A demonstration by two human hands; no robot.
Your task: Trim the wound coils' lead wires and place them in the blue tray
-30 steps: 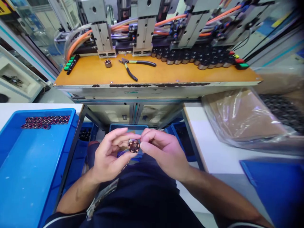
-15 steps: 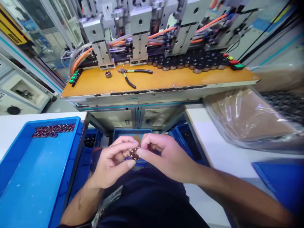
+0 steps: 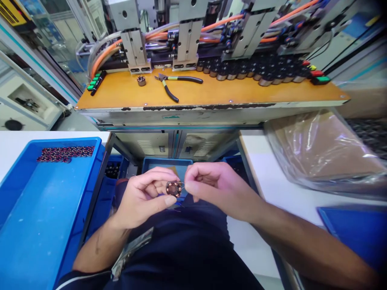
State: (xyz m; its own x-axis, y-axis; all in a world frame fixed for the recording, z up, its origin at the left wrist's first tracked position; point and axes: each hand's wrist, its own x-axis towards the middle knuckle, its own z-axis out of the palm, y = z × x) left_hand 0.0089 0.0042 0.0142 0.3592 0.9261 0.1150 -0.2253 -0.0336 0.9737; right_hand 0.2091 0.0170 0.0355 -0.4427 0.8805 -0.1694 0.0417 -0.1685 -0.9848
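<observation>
Between thumb and fingers, my left hand (image 3: pixel 145 197) grips a small motor stator (image 3: pixel 173 189), a dark ring with copper windings round a central hole. Its open face is turned up toward me. To its right, my right hand (image 3: pixel 216 189) is closed with thumb and forefinger pinched at a thin wire (image 3: pixel 182 184) that runs from the stator's edge. The wire's far end is hidden in those fingers. Both hands are above my lap. On the orange bench ahead lie diagonal cutters (image 3: pixel 181 79) with black and yellow handles, and a similar stator (image 3: pixel 141 81) stands left of them.
A blue tray (image 3: pixel 45 209) at left holds a cluster of small wound parts. Several black-topped metal cylinders (image 3: pixel 266 78) crowd the bench (image 3: pixel 205 94) under the machine. At right, a plastic-wrapped stack (image 3: pixel 323 149) rests on a white table (image 3: pixel 260 161). A blue bin (image 3: pixel 169 163) sits below my hands.
My right thumb has come off the stator's face and the hand has drawn slightly right, with wire now showing between. The stator is more exposed in my left hand. The view has shifted.
</observation>
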